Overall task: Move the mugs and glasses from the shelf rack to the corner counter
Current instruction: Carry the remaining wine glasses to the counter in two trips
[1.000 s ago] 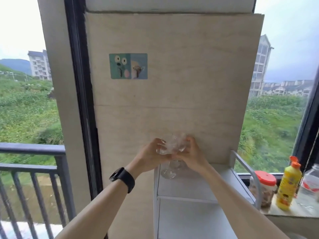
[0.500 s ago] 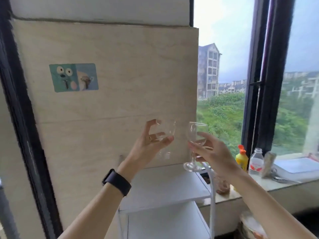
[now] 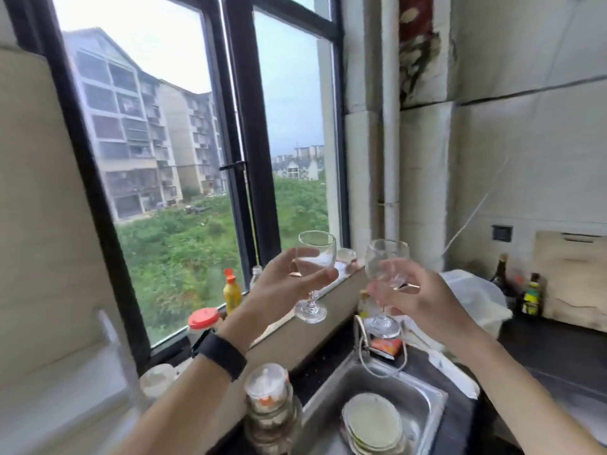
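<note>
Head view: the window (image 3: 184, 159) fills the upper left, and the tiled corner wall (image 3: 525, 159) fills the right. Below the wall runs the dark corner surface (image 3: 565, 343), the destination, which extends to the right behind the steel sink (image 3: 423, 399). The sink holds a stack of plates (image 3: 372, 425). The white shelf rack (image 3: 65, 389) shows only as a blurred edge at lower left.

Left hand (image 3: 279, 290): grip clenched around the bowl of the left wine glass (image 3: 315, 274), thumb in front and fingers behind. The glass stands upright, stem and foot hanging free below the hand, above the windowsill (image 3: 295, 333).

Right hand (image 3: 414, 300): grip clenched around the lower bowl and stem of the right wine glass (image 3: 386, 284). This glass is also upright, with its foot above the far rim of the sink.

The two glasses are near each other but apart, with rims at about the same height.

Controlling relation: the corner surface lies to the right of and beyond both glasses. The right hand is the nearer to it and should set down first; the left hand must cross over the sink. Each long axis is vertical, so the foot already faces down and no rotation appears necessary before lowering.

Obstructions on the surface: a white plastic bag (image 3: 473, 297) and dark bottles (image 3: 532, 297) stand close to the wall. Select a bare area clear of these.

Small items on the windowsill: a yellow bottle (image 3: 232, 292) and a red-lidded jar (image 3: 203, 321).
</note>
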Motion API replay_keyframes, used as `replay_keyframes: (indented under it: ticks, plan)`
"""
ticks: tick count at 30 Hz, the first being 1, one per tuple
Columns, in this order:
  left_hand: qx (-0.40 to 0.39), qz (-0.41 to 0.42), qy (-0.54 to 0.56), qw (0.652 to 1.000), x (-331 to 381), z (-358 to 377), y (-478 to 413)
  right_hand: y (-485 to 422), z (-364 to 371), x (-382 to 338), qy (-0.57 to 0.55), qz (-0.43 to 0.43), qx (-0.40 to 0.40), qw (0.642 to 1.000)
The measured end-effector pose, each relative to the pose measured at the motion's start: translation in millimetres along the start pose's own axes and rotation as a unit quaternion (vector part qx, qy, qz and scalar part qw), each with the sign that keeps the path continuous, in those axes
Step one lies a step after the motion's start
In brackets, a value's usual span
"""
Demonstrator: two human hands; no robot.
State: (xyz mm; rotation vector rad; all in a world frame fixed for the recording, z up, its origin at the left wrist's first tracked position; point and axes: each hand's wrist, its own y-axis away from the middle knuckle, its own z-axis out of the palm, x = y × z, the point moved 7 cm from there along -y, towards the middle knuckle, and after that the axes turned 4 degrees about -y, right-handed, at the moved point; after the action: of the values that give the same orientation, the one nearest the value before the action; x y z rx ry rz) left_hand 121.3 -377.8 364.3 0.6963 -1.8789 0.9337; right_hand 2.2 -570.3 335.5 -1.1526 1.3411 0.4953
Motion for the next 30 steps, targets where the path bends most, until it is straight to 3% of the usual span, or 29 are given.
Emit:
replay_keyframes:
  ticks: [8,14,22,30]
  plan:
    - [-0.142,0.016,0.061,0.988,27.9,272.0,-18.4,84.8,-251.8,51.3,0.061,0.047,0.129,0.989]
    - [-0.241,-0.007,0.109,0.964,35.6,448.0,-1.1,175.4,-398.9,86.8,0.088,0.092,0.231,0.965]
    - [-0.353,-0.038,0.112,0.928,28.3,619.6,19.6,257.3,-512.3,145.7,0.081,0.151,0.348,0.922]
    - [-0.41,-0.029,0.075,0.908,14.4,759.8,-18.4,273.6,-607.9,224.9,0.107,0.224,0.383,0.89]
